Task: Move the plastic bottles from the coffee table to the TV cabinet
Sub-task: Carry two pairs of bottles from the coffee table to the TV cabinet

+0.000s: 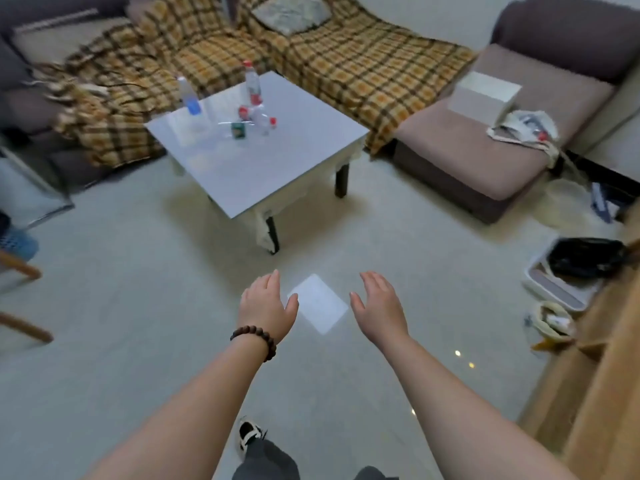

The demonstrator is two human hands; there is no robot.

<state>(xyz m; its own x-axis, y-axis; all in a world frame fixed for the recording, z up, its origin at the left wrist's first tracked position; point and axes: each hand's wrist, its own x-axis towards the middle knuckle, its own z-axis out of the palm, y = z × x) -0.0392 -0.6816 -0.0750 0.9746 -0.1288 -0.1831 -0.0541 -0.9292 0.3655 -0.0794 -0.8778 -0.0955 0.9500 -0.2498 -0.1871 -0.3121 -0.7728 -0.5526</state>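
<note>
Several clear plastic bottles stand or lie on the far half of the white coffee table (pixel 277 174): a blue-labelled bottle (pixel 189 98) upright at the left, a red-capped bottle (pixel 252 83) upright at the back, a bottle lying down with a red cap (pixel 261 116), and a small one with a green label (pixel 239 129). My left hand (pixel 268 303), a bead bracelet on its wrist, and my right hand (pixel 379 299) are stretched out over the floor, well short of the table. Both are empty with fingers apart. A wooden cabinet edge (pixel 599 375) runs along the right.
A sofa under a yellow plaid blanket (pixel 346 64) wraps behind the table, with a brown section (pixel 485 147) holding a white box (pixel 485 95). A white tray with a black bag (pixel 581 261) and a small basket (pixel 554 320) sit on the floor by the cabinet. Pale tiled floor lies between me and the table.
</note>
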